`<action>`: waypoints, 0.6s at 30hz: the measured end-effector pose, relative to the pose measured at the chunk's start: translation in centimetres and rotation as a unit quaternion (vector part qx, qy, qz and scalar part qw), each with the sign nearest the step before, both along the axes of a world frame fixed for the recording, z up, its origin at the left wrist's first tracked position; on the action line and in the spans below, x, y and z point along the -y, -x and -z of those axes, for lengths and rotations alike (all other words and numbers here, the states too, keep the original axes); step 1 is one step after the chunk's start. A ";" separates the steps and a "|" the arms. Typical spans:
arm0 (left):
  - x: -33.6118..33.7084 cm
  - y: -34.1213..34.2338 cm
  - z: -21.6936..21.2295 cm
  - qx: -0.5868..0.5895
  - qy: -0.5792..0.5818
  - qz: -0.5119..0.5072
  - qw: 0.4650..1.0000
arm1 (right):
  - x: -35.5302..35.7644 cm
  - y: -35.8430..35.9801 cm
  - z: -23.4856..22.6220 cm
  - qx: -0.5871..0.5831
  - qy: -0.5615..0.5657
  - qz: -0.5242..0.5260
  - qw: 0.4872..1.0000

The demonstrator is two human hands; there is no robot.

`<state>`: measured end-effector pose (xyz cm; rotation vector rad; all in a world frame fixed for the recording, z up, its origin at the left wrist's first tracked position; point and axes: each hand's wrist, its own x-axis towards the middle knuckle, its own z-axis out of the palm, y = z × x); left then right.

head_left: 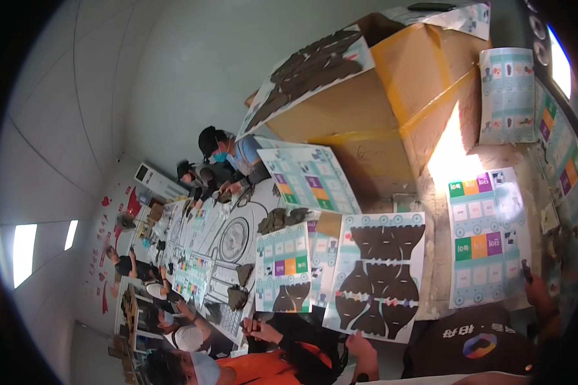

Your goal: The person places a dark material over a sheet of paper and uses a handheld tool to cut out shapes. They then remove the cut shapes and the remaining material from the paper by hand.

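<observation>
Lying just ahead of the left hand (362, 350), the pale sheet with dark vase shapes (382, 282) met it at the near edge; whether the fingers pinched, I could not tell; its long axis ran away from that hand, the far end leaning slightly right; the right hand (539, 293) stood farther off, beside the printed sheet (488, 247), drawn narrow around a slim dark object (526, 270).

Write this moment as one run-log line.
left hand at lower edge of sheet with brown shapes | right hand gripping black tool | nearby teal-printed sheet, cardboard box
</observation>
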<state>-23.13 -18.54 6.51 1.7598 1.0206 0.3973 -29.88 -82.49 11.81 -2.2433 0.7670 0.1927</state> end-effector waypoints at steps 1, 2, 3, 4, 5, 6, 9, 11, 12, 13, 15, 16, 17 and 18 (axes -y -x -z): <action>-0.3 1.1 2.2 -0.052 0.012 -0.027 0.998 | 0.1 0.8 0.0 -0.032 0.053 -0.009 0.998; -0.3 2.7 3.7 -0.021 0.015 -0.032 0.999 | 0.3 0.7 0.1 -0.050 0.006 0.032 0.998; -0.6 3.2 4.7 -0.050 0.161 -0.135 0.976 | 0.4 0.4 0.1 -0.019 -0.003 0.015 1.000; -0.6 4.2 5.2 -0.086 0.316 -0.253 0.910 | 0.6 0.7 -0.2 -0.031 -0.015 0.013 0.999; -0.6 4.8 5.3 -0.086 0.306 -0.242 0.917 | 0.8 0.8 -0.6 -0.045 -0.026 0.009 0.999; -0.6 4.7 5.1 -0.076 0.323 -0.197 0.922 | 1.1 0.6 -1.1 -0.042 -0.025 0.005 0.999; 0.0 4.2 3.5 -0.072 0.343 -0.093 0.932 | 1.4 0.5 -2.6 -0.057 -0.030 -0.042 0.997; 0.7 3.3 2.7 -0.138 0.301 -0.051 0.942 | 1.4 0.2 -3.2 -0.048 -0.021 -0.068 0.996; 1.1 3.0 2.5 -0.137 0.301 -0.056 0.942 | 1.5 0.1 -3.5 -0.048 -0.021 -0.073 0.996; 1.4 2.7 2.4 -0.100 0.377 -0.076 0.918 | 1.6 -0.1 -3.6 -0.071 -0.029 -0.069 0.995; 2.1 2.5 2.6 -0.052 0.451 -0.101 0.885 | 1.9 -0.8 -3.6 -0.089 -0.036 -0.073 0.993; 2.3 2.4 2.9 -0.021 0.490 -0.102 0.865 | 2.0 -0.8 -3.6 -0.092 -0.026 -0.080 0.992; 2.6 2.3 3.2 0.000 0.525 -0.119 0.843 | 2.1 -0.8 -3.7 -0.098 -0.023 -0.078 0.992; 2.9 2.3 3.4 0.010 0.528 -0.105 0.843 | 2.2 -0.7 -3.7 -0.077 -0.037 -0.086 0.993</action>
